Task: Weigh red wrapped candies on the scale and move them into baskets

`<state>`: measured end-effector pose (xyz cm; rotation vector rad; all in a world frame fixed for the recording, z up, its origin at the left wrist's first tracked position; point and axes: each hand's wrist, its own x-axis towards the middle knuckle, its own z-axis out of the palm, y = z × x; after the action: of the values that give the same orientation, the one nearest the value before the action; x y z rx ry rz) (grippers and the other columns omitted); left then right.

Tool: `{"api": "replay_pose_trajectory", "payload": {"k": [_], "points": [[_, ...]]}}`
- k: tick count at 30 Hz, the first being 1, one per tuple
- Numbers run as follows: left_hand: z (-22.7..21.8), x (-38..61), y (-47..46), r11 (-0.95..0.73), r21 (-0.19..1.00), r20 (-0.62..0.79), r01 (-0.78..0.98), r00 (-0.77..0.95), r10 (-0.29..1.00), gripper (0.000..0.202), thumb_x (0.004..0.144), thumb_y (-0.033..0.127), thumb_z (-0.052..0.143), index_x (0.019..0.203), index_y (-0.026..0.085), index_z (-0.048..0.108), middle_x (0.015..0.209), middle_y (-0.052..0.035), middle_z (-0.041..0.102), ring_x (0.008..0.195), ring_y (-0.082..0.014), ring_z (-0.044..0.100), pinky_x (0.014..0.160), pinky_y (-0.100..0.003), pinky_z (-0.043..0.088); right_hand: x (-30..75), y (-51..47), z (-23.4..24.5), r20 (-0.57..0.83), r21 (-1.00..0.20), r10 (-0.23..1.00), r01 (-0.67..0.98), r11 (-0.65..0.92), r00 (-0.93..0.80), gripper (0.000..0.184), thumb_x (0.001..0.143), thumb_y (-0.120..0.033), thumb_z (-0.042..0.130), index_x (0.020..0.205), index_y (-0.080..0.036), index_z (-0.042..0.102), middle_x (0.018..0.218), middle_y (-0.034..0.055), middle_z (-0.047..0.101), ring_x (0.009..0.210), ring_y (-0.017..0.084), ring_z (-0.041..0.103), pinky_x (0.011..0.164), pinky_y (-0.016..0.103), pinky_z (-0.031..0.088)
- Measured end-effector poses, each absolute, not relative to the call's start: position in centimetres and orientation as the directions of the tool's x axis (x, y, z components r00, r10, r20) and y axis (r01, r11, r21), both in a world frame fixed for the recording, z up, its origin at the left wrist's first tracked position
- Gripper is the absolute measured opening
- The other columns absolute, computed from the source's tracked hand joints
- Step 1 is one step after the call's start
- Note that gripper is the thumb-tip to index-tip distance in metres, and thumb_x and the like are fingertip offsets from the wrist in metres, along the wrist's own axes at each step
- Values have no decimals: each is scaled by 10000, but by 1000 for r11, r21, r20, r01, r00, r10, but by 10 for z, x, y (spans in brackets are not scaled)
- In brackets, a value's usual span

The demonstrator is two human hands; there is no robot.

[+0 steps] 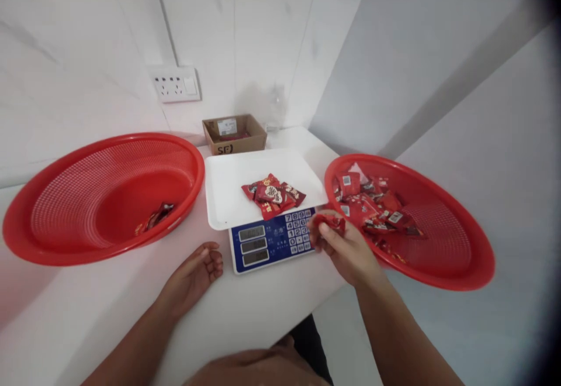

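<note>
My right hand pinches a small red snack packet over the right edge of the scale's keypad. To the left of the blue-fronted digital scale, my left hand rests on the white table, its fingers loosely curled with nothing in them. Several red packets lie in a small heap on the scale's white tray. Many similar packets fill part of the red basket beside my right hand. In the left red basket, a few packets lie near the front. The display digits are too faint to read.
Behind the scale stands an open cardboard box with something red inside. A wall socket is above the table. Walls close off the back and right. The right basket tilts by the table's right edge.
</note>
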<state>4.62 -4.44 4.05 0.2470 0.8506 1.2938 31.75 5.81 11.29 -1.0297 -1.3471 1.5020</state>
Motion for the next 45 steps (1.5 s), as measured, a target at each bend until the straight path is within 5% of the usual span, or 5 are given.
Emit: {"api": "replay_pose_trajectory", "payload": {"k": [8,19,29,39,45], "points": [[42,47,-41,305,607,-435,-734,15,900,135,793,244,582,903,177,621,749,-33,608,716,-138,566,679,-259,477,327,2,47,-392,-907,764,76,-414,-512,364,768,-514,571,755,-151,548,565,-19,541,477,82,462,444,211,344],[47,49,-39,314,629,-453,-711,-7,891,165,770,259,602,918,188,612,754,-22,598,710,-135,568,677,-261,486,367,35,125,-117,-993,993,-2,-117,-10,597,767,-710,230,1210,-390,470,1029,58,598,667,166,511,458,275,334],[47,49,-39,325,613,-474,-720,-6,880,158,763,263,623,904,191,617,752,-21,611,722,-137,575,687,-265,468,323,17,55,-248,-949,723,11,-315,-645,216,734,-377,641,840,-190,618,672,-4,611,643,122,563,637,268,442],[44,52,-42,294,656,-442,-695,-37,896,131,805,260,582,919,203,610,764,-27,616,728,-141,570,713,-278,435,285,1,46,-36,-918,712,305,253,-701,114,754,-219,568,785,-185,673,728,22,642,663,137,572,613,235,443],[77,57,-59,190,950,-236,-248,-175,956,116,764,217,626,876,189,639,732,-32,610,684,-160,530,673,-266,396,288,1,40,-7,-906,744,320,278,-668,145,786,-270,527,772,-197,651,723,29,652,676,166,607,631,258,475]]}}
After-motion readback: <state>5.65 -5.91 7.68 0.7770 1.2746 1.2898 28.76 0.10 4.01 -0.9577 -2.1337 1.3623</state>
